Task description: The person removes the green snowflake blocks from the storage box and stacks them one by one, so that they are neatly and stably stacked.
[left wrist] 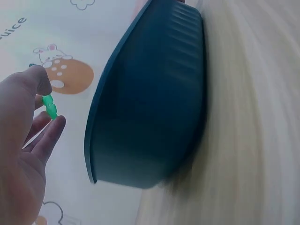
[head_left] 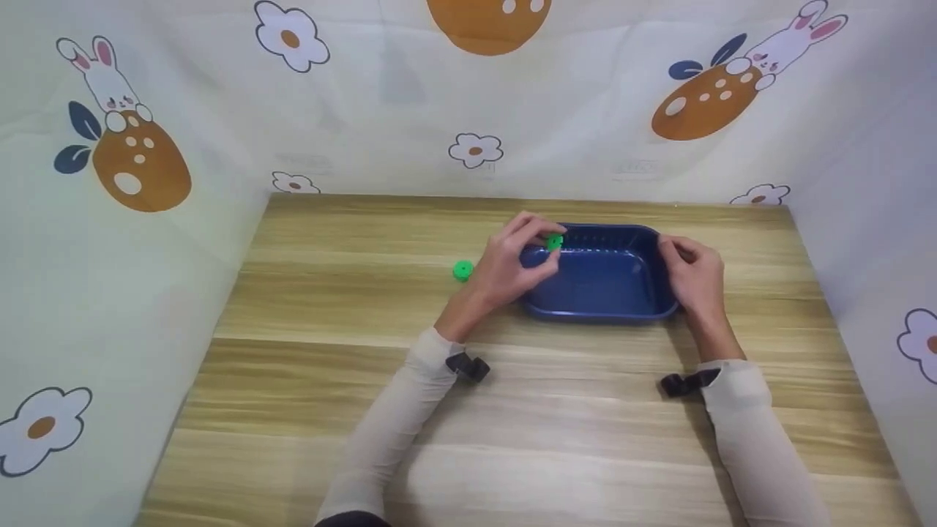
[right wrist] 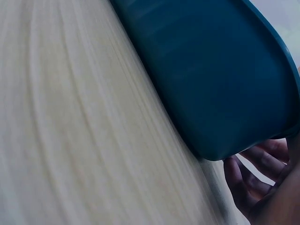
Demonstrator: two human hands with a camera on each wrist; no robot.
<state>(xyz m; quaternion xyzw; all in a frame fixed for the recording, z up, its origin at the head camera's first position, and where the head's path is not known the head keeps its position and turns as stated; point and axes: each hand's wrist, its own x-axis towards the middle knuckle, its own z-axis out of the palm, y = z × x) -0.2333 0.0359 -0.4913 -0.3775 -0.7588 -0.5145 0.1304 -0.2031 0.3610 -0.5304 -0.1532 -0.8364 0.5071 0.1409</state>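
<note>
My left hand [head_left: 505,260] pinches a small green notched plastic disc [head_left: 555,241] between thumb and fingers, over the left end of a blue plastic tray [head_left: 600,318]. In the left wrist view, the disc [left wrist: 49,107] appears edge-on at the fingertips. My right hand [head_left: 695,274] grips the tray's right end at the rim. The right wrist view has its fingers [right wrist: 236,183] against the outside of the tray wall [right wrist: 211,84]; the thumb's hold is hidden there. A second green disc [head_left: 463,271] lies on the table, just left of my left hand.
The wood-grain table [head_left: 315,410] extends around the tray. Behind it and at both sides hangs a pale cloth [head_left: 395,95] printed with flowers and rabbits. A black wrist mount [head_left: 468,367] sits on the left sleeve, another [head_left: 688,383] on the right.
</note>
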